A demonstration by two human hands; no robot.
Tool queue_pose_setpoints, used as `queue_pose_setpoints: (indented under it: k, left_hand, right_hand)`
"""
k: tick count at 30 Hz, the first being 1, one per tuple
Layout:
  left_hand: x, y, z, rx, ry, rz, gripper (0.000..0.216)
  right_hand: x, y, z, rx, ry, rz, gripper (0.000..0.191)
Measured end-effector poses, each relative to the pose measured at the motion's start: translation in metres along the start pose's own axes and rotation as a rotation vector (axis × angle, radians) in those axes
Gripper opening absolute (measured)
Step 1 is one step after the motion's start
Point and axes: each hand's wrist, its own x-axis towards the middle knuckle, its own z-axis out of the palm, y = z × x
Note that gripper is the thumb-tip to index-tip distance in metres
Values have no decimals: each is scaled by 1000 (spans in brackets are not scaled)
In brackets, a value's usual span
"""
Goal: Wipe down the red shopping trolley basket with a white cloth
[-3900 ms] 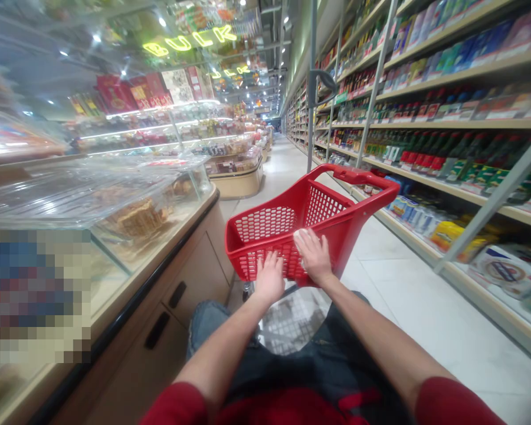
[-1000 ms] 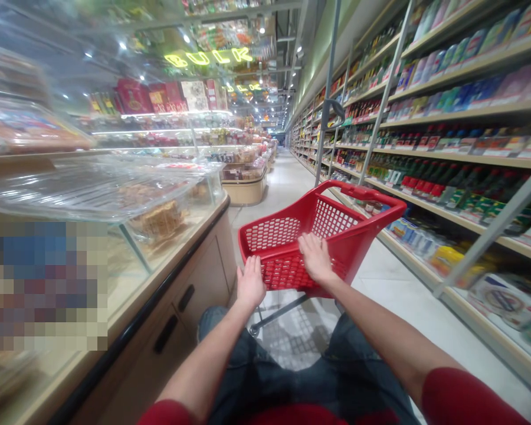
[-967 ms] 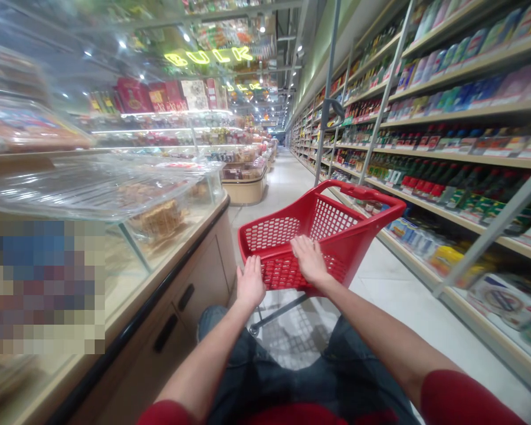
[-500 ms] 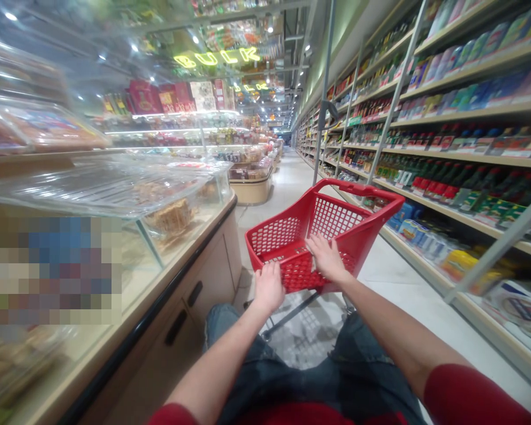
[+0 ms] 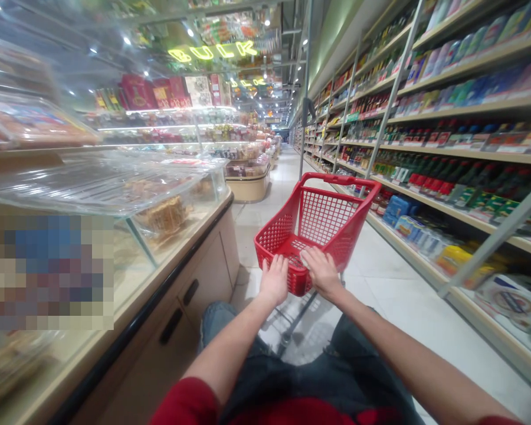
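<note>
Status: you're at the hands-on stage with the red cart (image 5: pixel 321 221). My read: contact made at the near end, release not yet done; how much handling is left, I can't tell from this view. Cart sits on the floor (image 5: pixel 396 301), in the aisle between the desk (image 5: pixel 212 251) on the left and the shelves (image 5: pixel 451 150) on the right. Narrow end near you, handle (image 5: pixel 343 179) far. Left grip (image 5: pixel 275 280): fingers stretched out, close together, laid over the near rim (image 5: pixel 295 274). Right grip (image 5: pixel 322 271): fingers slanting over that rim, just to the right. Undersides hidden, so can't tell if either is clamping. Materials: cart basket looks like rigid moulded plastic, tapered tub, rounded rim, walls pierced by a grid of holes; bar below (image 5: pixel 298 319) looks like metal. Floor is pale, glossy tile. Desk has flat wood-look panels and a dark, rounded edge strip (image 5: pixel 159 288); covers (image 5: pixel 84 189) on it are clear, ribbed, shiny, probably plastic.
</note>
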Motion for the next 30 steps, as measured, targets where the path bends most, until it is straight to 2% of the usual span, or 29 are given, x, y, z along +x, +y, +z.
queue_pose_setpoints:
  k: [2, 5, 10, 16, 19, 23, 26, 30]
  left_hand:
    - [5, 6, -3, -13, 26, 58, 59]
    - [16, 1, -10, -13, 57, 73, 51]
    - [31, -14, -15, 9, -35, 16, 54]
    - [22, 2, -16, 26, 2, 57, 63]
    - [15, 3, -14, 19, 28, 88, 68]
    - [13, -9, -11, -2, -49, -22, 71]
    - [15, -16, -9, 3, -102, -60, 74]
    - [14, -14, -9, 1, -109, -78, 73]
  right_hand:
    - [-10, -4, 3, -12, 58, 17, 51]
    - [-18, 8, 2, -23, 100, 131, 50]
    - [-16, 33, -1, -1, -3, 267, 51]
    - [-13, 46, 1, 44, -32, 233, 50]
    - [-12, 55, 0, 31, -67, 267, 49]
    - [-12, 65, -5, 12, -105, 293, 48]
    - [-18, 57, -3, -3, -48, 310, 49]
    - [-26, 15, 11, -53, 123, 235, 49]
